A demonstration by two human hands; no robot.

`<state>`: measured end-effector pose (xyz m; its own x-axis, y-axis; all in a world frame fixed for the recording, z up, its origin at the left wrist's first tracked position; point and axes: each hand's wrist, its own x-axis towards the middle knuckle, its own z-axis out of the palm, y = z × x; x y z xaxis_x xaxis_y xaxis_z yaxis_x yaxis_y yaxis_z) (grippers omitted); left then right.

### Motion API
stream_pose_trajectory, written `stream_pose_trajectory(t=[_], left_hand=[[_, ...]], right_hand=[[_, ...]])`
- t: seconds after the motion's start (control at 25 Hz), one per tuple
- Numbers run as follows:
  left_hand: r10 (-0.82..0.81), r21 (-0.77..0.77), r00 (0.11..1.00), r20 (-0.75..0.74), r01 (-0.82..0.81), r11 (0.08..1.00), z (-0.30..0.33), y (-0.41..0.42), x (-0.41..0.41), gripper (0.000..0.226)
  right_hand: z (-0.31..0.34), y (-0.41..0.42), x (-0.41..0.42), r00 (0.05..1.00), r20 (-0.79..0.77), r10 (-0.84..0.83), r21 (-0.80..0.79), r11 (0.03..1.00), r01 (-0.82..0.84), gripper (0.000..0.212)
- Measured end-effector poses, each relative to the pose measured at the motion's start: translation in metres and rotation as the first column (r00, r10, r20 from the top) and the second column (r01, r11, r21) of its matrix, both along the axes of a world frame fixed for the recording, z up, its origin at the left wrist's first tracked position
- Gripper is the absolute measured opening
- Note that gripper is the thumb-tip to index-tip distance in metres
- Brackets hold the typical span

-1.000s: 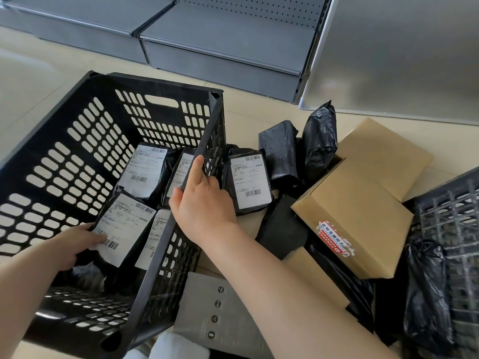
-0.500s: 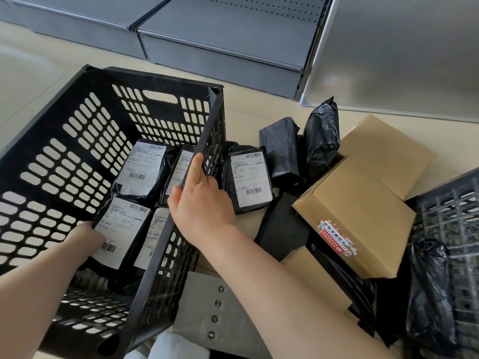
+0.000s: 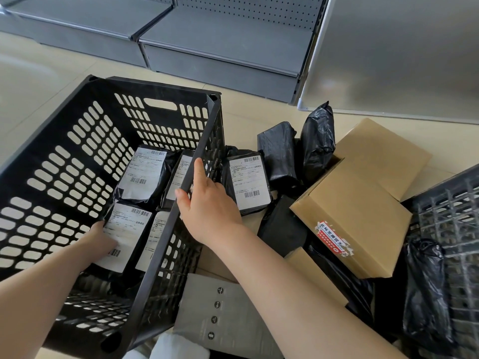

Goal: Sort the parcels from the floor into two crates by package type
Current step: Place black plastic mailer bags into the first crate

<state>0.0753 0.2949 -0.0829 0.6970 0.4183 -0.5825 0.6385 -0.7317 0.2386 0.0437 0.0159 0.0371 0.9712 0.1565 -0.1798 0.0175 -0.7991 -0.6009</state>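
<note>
The black slotted crate (image 3: 64, 161) stands tilted at the left, with its open side facing the camera. Black bagged parcels with white labels lie inside it. The left hand (image 3: 99, 238) is inside the crate and rests on the near labelled parcel (image 3: 127, 234); fingertips lie on the label, but whether the fingers curl round the parcel cannot be told. A second labelled parcel (image 3: 145, 174) lies beyond it, toward the back wall. The right hand (image 3: 210, 206) grips the crate's right rim: the thumb is on the inner side, the index finger lies extended along the top edge, and the remaining fingers wrap the outer face. Just right of the crate, on the floor (image 3: 259, 110), lies another labelled black parcel (image 3: 247, 183), with two unlabelled black bagged parcels (image 3: 298, 151) beyond it. Further right sit brown cardboard boxes (image 3: 355, 203), one bearing a red-and-white sticker. At the far right, a grey lattice crate (image 3: 456, 216) contains a black bag (image 3: 425, 294).
</note>
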Motion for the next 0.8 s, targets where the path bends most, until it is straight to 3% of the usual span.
stream_pose_trajectory(t=[0.2, 0.4, 0.6, 0.8], left_hand=[[-0.005, 0.154, 1.000, 0.025, 0.001, 0.988, 0.014, -0.012, 0.010, 0.084], [-0.074, 0.097, 0.935, 0.346, 0.042, 0.994, 0.051, -0.061, 0.031, 0.069], [-0.057, -0.103, 0.753, 0.656, 0.165, 0.981, 0.110, -0.144, 0.057, 0.062], [-0.342, 0.100, 0.498, 0.797, 0.450, 0.888, 0.155, -0.225, 0.070, 0.062]], right_hand=[[-0.004, -0.032, -0.002, 0.994, -0.087, -0.068, 0.008, 0.998, 0.069, 0.066], [-0.015, -0.086, 0.003, 0.934, -0.238, -0.267, -0.025, 0.963, 0.268, 0.065], [-0.004, -0.146, 0.014, 0.887, -0.222, -0.405, -0.056, 0.914, 0.403, 0.066], [0.019, -0.212, 0.019, 0.855, -0.195, -0.480, -0.034, 0.875, 0.484, 0.064]])
